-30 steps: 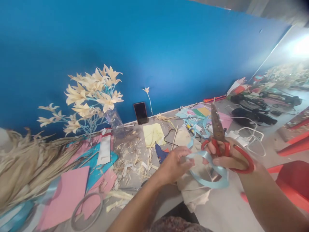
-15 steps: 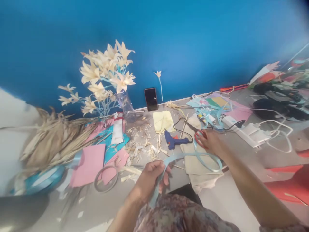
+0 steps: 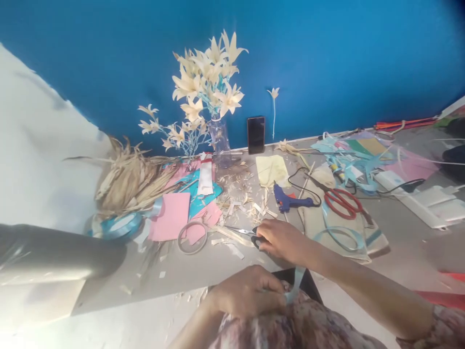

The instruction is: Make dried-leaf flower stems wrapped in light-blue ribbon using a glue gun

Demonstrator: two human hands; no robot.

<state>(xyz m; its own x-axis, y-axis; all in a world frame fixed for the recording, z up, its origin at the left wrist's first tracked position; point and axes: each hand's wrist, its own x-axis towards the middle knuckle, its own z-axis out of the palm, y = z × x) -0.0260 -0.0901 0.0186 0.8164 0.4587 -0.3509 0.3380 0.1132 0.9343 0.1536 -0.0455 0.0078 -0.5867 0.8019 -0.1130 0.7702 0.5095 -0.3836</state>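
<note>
My left hand (image 3: 250,291) is closed low over my lap, with a light blue ribbon (image 3: 298,281) coming out by its fingertips. Over the near part of the table, my right hand (image 3: 281,238) grips the black handles of small scissors (image 3: 244,231), whose blades point left. Red-handled scissors (image 3: 343,203) lie on a folded beige cloth (image 3: 310,220), close to a loop of the ribbon. A blue glue gun (image 3: 290,198) rests beyond my right hand.
At the back, cream artificial flowers (image 3: 210,72) stand in a clear bottle (image 3: 220,140), beside a phone (image 3: 256,135). Leftward lie pink sheets (image 3: 170,215), a tape ring (image 3: 180,243), a blue ribbon roll (image 3: 121,225) and dried husks (image 3: 123,182). A white power strip (image 3: 410,198) lies right.
My right hand has let go of the red-handled scissors and moved left to the black-handled ones. My left hand has come down nearer my lap with the ribbon. The view has shifted left.
</note>
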